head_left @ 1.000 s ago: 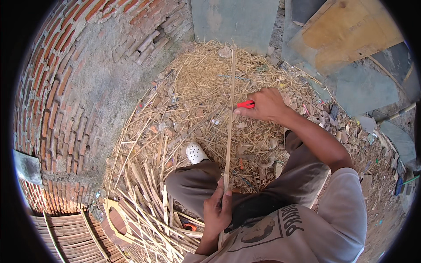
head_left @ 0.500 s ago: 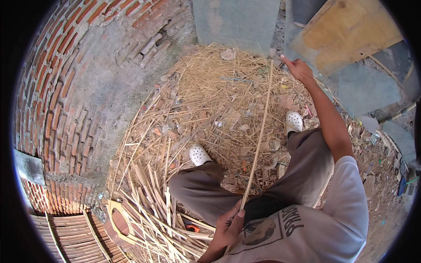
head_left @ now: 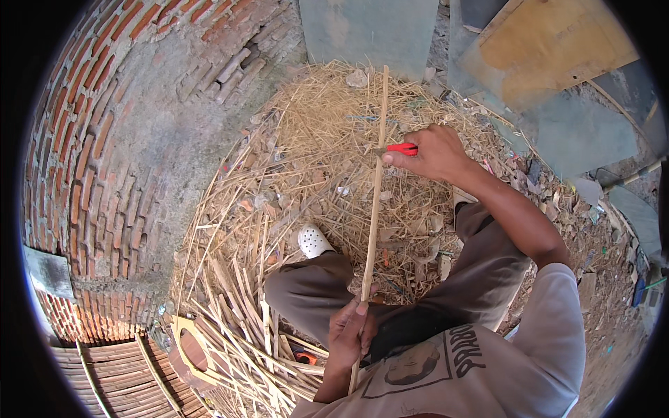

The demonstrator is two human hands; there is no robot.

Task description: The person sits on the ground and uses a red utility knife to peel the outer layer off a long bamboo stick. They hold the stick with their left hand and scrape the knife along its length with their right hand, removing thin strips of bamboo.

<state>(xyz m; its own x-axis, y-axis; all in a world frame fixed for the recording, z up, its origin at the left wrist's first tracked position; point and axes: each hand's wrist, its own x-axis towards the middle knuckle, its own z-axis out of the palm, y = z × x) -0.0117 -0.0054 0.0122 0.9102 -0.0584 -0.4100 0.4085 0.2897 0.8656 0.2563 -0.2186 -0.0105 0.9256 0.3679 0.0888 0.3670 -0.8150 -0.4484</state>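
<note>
A long, thin bamboo strip [head_left: 375,216] runs from near my body away toward the far wall panels. Its near part is gripped by my left hand [head_left: 352,327], closed around it over my lap. My right hand [head_left: 433,153] is closed on a red-handled knife [head_left: 402,148], whose short blade meets the strip in its far half. The thumb of that hand lies close beside the strip. Most of the blade is too small to make out.
A heap of split bamboo strips [head_left: 240,334] lies at my left. Shavings [head_left: 327,118] and rubble cover the ground ahead. A brick wall [head_left: 104,174] rises on the left; grey panels [head_left: 369,35] and a tan board [head_left: 550,49] lean at the back. White clogs [head_left: 313,240] are on my feet.
My right hand has come nearer and left with the knife, onto the strip. The strip's far end has swung left, and my left hand has shifted slightly left and up.
</note>
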